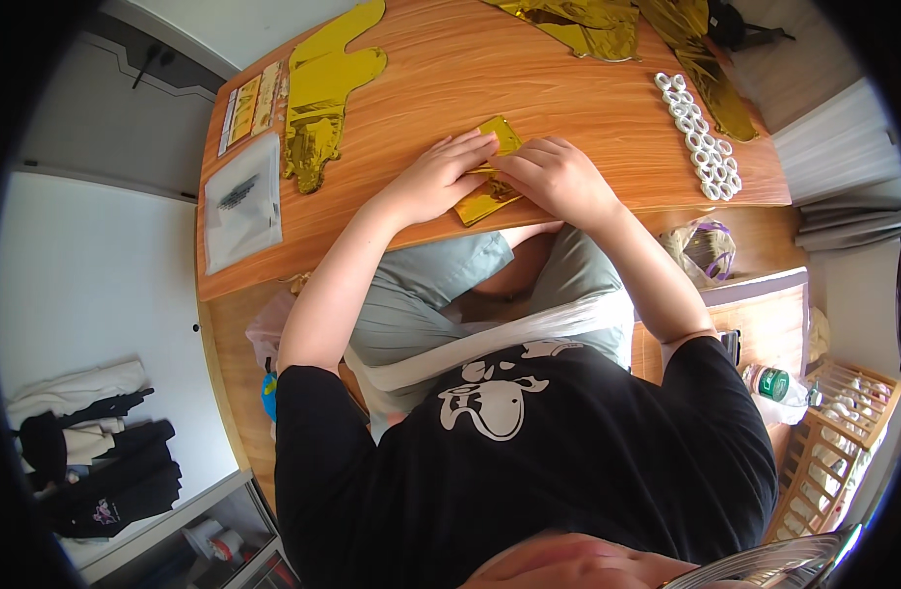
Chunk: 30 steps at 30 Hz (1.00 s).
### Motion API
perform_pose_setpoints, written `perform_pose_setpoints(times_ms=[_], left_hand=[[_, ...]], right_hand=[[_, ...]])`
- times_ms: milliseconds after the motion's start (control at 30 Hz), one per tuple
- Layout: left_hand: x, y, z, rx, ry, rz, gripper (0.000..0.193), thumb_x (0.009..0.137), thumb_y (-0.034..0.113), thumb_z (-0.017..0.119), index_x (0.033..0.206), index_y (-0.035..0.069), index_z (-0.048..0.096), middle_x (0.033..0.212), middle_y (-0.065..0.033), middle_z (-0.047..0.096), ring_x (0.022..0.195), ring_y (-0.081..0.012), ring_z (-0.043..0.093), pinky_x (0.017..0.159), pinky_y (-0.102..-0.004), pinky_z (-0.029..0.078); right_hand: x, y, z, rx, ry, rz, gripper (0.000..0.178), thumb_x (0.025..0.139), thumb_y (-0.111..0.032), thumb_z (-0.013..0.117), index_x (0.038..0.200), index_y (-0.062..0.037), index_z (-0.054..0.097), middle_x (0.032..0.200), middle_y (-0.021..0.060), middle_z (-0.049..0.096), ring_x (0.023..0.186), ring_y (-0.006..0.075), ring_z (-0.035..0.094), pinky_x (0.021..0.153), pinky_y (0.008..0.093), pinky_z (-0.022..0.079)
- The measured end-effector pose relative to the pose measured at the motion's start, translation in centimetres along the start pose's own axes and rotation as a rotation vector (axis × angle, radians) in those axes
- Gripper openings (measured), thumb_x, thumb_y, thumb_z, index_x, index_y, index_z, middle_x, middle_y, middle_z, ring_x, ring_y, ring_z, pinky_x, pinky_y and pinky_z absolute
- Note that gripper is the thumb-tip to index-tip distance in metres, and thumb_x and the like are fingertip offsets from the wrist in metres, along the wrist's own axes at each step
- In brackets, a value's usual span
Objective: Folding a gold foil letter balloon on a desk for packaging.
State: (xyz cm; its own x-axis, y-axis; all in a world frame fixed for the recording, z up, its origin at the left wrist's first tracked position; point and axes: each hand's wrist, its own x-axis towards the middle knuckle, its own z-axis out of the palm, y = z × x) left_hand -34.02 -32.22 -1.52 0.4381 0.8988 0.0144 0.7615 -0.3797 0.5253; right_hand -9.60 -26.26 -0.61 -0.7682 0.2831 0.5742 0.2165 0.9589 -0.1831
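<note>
A shiny gold foil balloon [485, 202], folded into a narrow flat strip, lies near the front edge of the wooden table. My left hand [434, 179] rests on its left side, fingers stretched out and flat over the foil. From the other side, my right hand [560, 180] has its fingers bent down onto the strip's middle, gripping the foil where the two hands nearly meet. The right fingertips are partly hidden. Foil sticks out beyond the hands at the far end and toward me.
An unfolded gold foil balloon [325, 83] lies left, beside a clear plastic bag [242, 206] and a printed card [251, 106]. More gold foil [598, 29] lies at the far side. White rings [701, 142] stand in rows at right. A bottle [779, 385] is by my right elbow.
</note>
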Motion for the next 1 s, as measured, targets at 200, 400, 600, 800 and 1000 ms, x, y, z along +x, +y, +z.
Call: perform_pose_setpoints(times_ms=[200,400,600,800,1000], left_hand=[[-0.1,0.4,0.4,-0.037,0.119,0.005,0.059,0.103,0.030,0.058,0.156,0.008,0.044,0.161,-0.0168,0.041,0.152,-0.0309,0.034,0.125,-0.0448,0.025],[0.8,2.9,-1.1,0.159,0.293,0.029,0.067,0.096,0.029,0.070,0.155,0.009,0.045,0.160,-0.0154,0.043,0.148,-0.0324,0.041,0.121,-0.0434,0.036],[2.1,0.1,-0.1,0.021,0.147,0.076,0.060,0.100,0.022,0.064,0.155,0.011,0.045,0.160,-0.0156,0.044,0.149,-0.0333,0.040,0.122,-0.0415,0.034],[2.2,0.1,0.1,-0.514,0.281,-0.059,0.052,0.110,0.029,0.051,0.154,0.002,0.045,0.153,-0.0170,0.054,0.142,-0.0262,0.051,0.117,-0.0343,0.037],[2.2,-0.9,0.3,-0.824,0.326,-0.089,0.054,0.112,0.036,0.048,0.150,-0.002,0.048,0.148,-0.0095,0.057,0.134,-0.0161,0.051,0.114,-0.0325,0.038]], right_hand=[[0.7,0.3,0.2,0.045,0.053,0.016,0.020,0.084,-0.013,0.074,0.103,-0.0077,0.072,0.094,0.0077,0.071,0.091,0.0283,0.068,0.083,0.0405,0.054],[1.5,0.0,-0.4,0.050,0.035,0.057,0.017,0.082,-0.011,0.074,0.099,-0.0087,0.072,0.095,0.0081,0.071,0.092,0.0294,0.068,0.084,0.0418,0.054],[1.5,-0.7,-0.6,0.089,0.206,0.238,0.027,0.085,-0.018,0.077,0.110,-0.0079,0.074,0.094,0.0105,0.072,0.093,0.0319,0.068,0.088,0.0420,0.053],[0.4,0.7,0.4,0.162,0.046,0.727,0.033,0.085,-0.025,0.077,0.113,-0.0065,0.073,0.093,0.0117,0.073,0.094,0.0327,0.069,0.085,0.0448,0.054],[1.4,1.2,1.0,0.167,-0.105,0.852,0.038,0.084,-0.014,0.071,0.121,-0.0098,0.074,0.083,0.0102,0.069,0.080,0.0286,0.068,0.073,0.0405,0.053]])
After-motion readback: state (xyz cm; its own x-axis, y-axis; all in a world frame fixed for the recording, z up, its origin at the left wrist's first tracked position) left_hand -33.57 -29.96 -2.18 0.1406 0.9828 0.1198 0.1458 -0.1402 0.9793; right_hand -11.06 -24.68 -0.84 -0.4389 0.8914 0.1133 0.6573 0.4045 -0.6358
